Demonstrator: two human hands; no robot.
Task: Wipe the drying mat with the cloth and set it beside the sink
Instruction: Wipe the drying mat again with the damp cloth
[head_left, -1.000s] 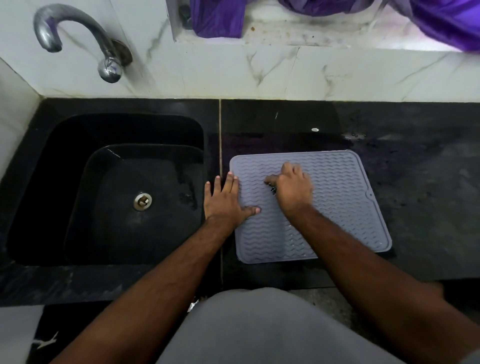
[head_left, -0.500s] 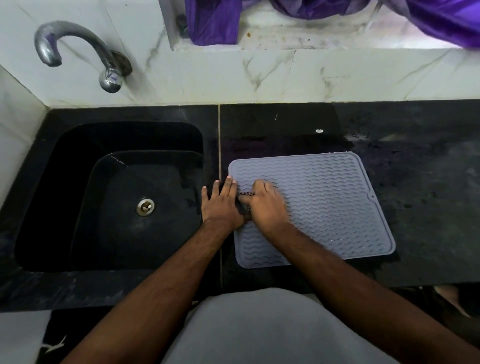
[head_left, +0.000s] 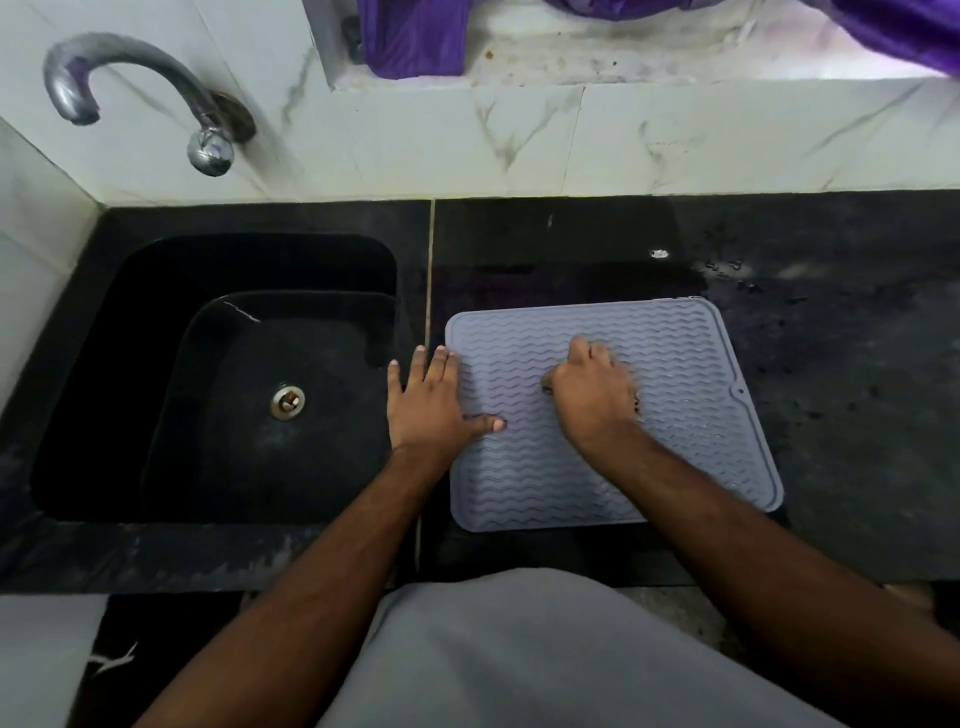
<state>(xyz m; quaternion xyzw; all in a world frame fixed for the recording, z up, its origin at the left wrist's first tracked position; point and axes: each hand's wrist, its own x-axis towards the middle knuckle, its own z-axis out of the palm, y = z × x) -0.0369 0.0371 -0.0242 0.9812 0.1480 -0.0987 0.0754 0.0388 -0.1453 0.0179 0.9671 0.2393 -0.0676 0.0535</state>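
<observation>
A black stone counter (head_left: 831, 415) runs under a white marble-tiled wall, with a deep black sink (head_left: 156, 415) set into its left side and a curved metal tap (head_left: 130, 88) above it; purple fabric (head_left: 415, 36) hangs over the ledge behind. Just right of the sink, on the counter, a grey ribbed drying mat (head_left: 675, 364) lies flat, slightly askew, its left edge close to the seam in the stone. A person stands over it, seen from above. Their left hand (head_left: 431, 405) lies flat with fingers straight and slightly apart, fingertips at the mat's left border and the thumb pressing on the ribs, pinning it. Their right hand (head_left: 597, 395) is bunched into a fist near the mat's middle, fingers curled tight; the cloth itself is almost wholly hidden inside the grip, so I cannot tell how much of it meets the surface. The wiping looks to be under way. To do it well, I would follow the wavy grooves with firm strokes, keep the mat pinned so it does not skid on the wet stone, and cover the corners too
</observation>
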